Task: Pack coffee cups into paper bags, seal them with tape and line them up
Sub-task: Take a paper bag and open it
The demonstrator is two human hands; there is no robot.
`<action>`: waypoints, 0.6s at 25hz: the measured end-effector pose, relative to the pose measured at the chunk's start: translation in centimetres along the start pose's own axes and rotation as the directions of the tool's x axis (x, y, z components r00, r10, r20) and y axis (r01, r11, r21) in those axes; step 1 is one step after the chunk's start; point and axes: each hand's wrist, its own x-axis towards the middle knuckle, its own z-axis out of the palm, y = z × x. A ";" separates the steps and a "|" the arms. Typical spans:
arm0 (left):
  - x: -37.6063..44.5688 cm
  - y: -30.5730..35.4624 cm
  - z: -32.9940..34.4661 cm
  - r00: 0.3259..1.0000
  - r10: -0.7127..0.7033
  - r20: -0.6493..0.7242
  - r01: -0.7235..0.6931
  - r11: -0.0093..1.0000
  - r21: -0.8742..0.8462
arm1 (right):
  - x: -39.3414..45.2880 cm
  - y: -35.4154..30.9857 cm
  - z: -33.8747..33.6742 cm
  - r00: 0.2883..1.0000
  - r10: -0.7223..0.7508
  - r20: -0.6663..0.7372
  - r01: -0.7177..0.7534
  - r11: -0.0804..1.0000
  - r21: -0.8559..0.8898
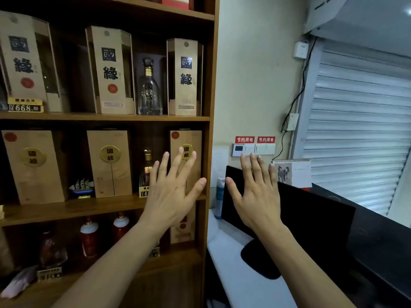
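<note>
No coffee cups, paper bags or tape are in view. My left hand (172, 192) is raised with its back toward me and its fingers spread, in front of the wooden shelf unit (210, 130). My right hand (259, 194) is held up the same way beside it, fingers apart, in front of a black monitor (311, 218). Both hands hold nothing and touch nothing that I can see.
The shelves carry tan liquor boxes (110, 70), a clear bottle (149, 90), red bottles (89, 237) and price tags. To the right is a white counter (244, 285) with a blue spray can (219, 197), a desk calendar (292, 173), wall switches (253, 149) and a closed roller shutter (360, 130).
</note>
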 end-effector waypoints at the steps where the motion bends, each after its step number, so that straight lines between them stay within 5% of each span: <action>1: -0.5 0.1 0.3 1.000 -0.005 0.026 0.005 1.000 0.008 | -0.6 0.3 0.1 1.000 0.017 0.016 -0.017 1.000 -0.001; 15: -8.4 2.4 6.3 0.970 -0.008 0.243 0.032 0.995 -0.092 | -10.6 4.1 1.0 0.964 0.171 0.206 -0.176 0.984 0.005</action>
